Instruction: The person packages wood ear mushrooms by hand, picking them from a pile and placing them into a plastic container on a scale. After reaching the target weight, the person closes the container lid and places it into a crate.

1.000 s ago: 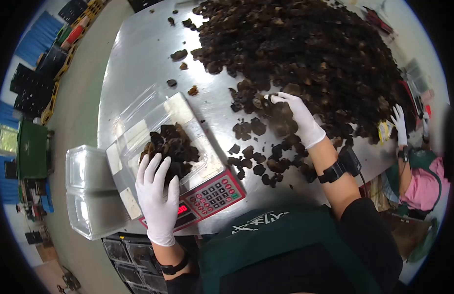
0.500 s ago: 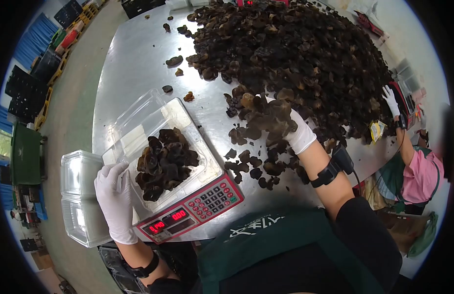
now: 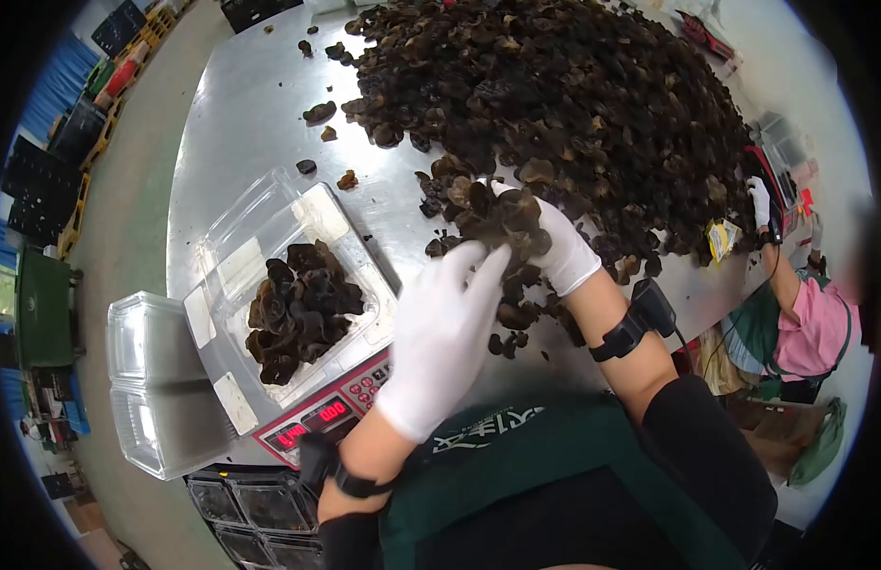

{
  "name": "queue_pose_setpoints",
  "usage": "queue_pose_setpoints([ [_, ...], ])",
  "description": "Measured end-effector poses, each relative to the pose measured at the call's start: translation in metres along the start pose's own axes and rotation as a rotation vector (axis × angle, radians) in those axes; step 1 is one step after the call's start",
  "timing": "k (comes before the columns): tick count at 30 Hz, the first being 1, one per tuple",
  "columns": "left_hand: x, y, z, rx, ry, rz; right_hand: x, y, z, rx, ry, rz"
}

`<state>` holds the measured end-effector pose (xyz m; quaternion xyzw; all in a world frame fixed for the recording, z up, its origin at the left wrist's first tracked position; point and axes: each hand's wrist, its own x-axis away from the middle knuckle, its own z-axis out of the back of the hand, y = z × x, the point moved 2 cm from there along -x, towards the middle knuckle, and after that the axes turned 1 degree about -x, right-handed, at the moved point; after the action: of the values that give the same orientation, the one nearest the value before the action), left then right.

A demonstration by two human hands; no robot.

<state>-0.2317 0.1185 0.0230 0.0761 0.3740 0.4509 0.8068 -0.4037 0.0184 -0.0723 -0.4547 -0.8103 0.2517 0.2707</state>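
A big heap of dark dried wood-ear mushrooms (image 3: 564, 104) covers the far part of a steel table (image 3: 241, 123). My right hand (image 3: 555, 242), in a white glove, is closed on a clump of mushrooms (image 3: 502, 214) lifted off the heap's near edge. My left hand (image 3: 440, 332), also gloved, has its fingers spread and its fingertips touch that clump from below. To the left, a clear plastic clamshell box (image 3: 269, 237) with mushrooms in it (image 3: 303, 309) stands on a scale (image 3: 317, 418) that has a red display.
Stacked empty clear boxes (image 3: 151, 380) sit left of the scale at the table's edge. Loose mushrooms (image 3: 322, 112) lie scattered on the steel. A co-worker's gloved hand (image 3: 762, 201) and pink sleeve are at the right. Black crates (image 3: 241, 494) sit below the table's near edge.
My left hand left the box's side by the scale and swung right, up to the clump. My right hand drew the clump slightly toward me, off the heap.
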Motion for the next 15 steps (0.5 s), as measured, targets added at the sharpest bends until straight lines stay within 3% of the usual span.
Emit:
queue_pose_setpoints([
  [2, -0.015, 0.003, -0.031, 0.008, -0.010, 0.021, 0.004, 0.002, -0.004, -0.268, 0.047, -0.103],
  [4, -0.017, 0.005, -0.048, -0.036, -0.056, 0.007, 0.010, 0.004, 0.011, -0.279, -0.013, -0.077],
  [6, -0.014, -0.001, -0.062, 0.143, -0.029, 0.048, 0.023, -0.003, 0.008, -0.274, -0.001, -0.033],
  [7, -0.012, -0.002, -0.067, 0.235, 0.032, 0.054, 0.029, -0.008, 0.011, -0.369, -0.104, -0.121],
  [10, -0.007, 0.003, -0.068, 0.462, -0.032, 0.258, 0.034, -0.007, 0.019, -0.353, 0.089, -0.064],
  [12, -0.003, 0.003, -0.068, 0.489, 0.010, 0.285, 0.046, -0.016, 0.012, -0.395, 0.276, -0.031],
  [13, -0.002, 0.005, -0.066, 0.475, 0.033, 0.284, 0.050, -0.019, 0.019, -0.400, 0.274, -0.017],
  [15, 0.004, 0.009, -0.062, 0.418, 0.042, 0.308, 0.058, -0.027, 0.043, -0.373, 0.046, -0.015],
])
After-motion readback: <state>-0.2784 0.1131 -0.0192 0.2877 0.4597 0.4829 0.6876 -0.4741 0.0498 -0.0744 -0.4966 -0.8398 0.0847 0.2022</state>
